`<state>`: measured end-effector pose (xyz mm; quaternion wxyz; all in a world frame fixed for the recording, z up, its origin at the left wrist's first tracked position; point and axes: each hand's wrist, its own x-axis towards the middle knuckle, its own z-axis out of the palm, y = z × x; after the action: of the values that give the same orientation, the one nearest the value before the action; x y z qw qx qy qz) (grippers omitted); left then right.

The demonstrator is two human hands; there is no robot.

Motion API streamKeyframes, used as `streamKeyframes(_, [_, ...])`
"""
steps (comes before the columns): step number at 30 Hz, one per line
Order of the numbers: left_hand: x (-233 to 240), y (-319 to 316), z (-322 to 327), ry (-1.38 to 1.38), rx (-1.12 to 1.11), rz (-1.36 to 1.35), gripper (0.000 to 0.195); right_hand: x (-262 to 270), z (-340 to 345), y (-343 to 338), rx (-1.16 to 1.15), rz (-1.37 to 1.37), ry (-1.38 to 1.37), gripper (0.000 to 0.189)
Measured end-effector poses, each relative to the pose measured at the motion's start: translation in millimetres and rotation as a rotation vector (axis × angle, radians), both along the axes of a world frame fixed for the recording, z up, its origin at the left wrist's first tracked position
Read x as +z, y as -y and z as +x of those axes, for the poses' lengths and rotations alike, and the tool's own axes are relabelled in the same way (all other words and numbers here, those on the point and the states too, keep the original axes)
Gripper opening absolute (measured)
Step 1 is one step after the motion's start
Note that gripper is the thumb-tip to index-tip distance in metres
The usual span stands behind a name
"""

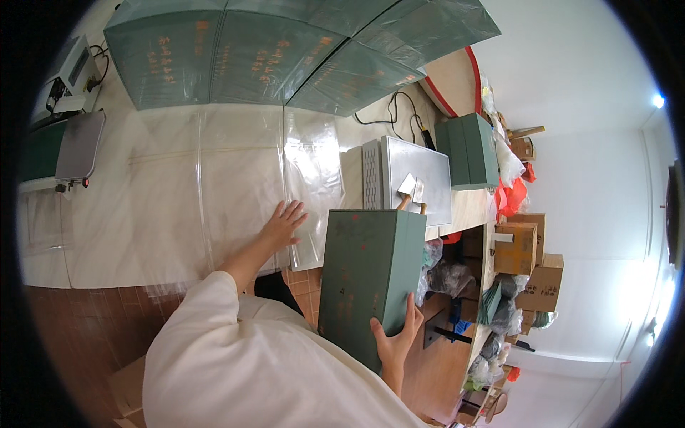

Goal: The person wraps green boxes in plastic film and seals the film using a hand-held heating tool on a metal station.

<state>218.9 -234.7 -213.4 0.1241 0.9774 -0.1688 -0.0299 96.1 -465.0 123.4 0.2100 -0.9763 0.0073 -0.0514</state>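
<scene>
A long green box (358, 267) with small reddish writing stands before me beyond the table's edge. My right hand (397, 334) grips its near end, thumb on one face and fingers on the side. My left hand (286, 222), fingers spread and palm down, rests on clear plastic film (313, 187) on the pale table (160, 214); it holds nothing. Beside the box's far end lies a metal plate (423, 166) with two flat scrapers (409, 187) on it. Several plastic-wrapped green boxes (251, 59) stand along the table's far side.
At the left is a machine (72, 80) with a green conveyor belt (43, 150) and a grey end plate (80, 144). A black cable (393, 115) lies near more green boxes (465, 152). Cardboard boxes (514, 246) and plastic bags (503, 315) fill a shelf at the right.
</scene>
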Motion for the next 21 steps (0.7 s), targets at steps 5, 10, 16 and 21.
streamKeyframes(5, [-2.9, 0.8, 4.6, 0.042, -0.041, -0.105, 0.079, 8.7, 10.4, -13.0, 0.069, -0.001, 0.014, 0.095])
streamKeyframes(10, [31.7, -10.9, -9.0, 0.109, 0.115, -0.094, 0.062, 1.1, 30.0, -39.6, 0.144, -0.008, 0.019, 0.093])
streamKeyframes(16, [25.6, -96.5, -86.1, 0.183, 0.877, -0.328, 0.064, -30.9, 70.6, -99.9, 0.238, 0.153, 0.029, 0.089])
streamKeyframes(21, [3.9, -175.3, -202.9, 0.179, 1.22, -0.276, 0.07, -67.2, 104.7, -171.7, 0.288, 0.203, 0.083, 0.087])
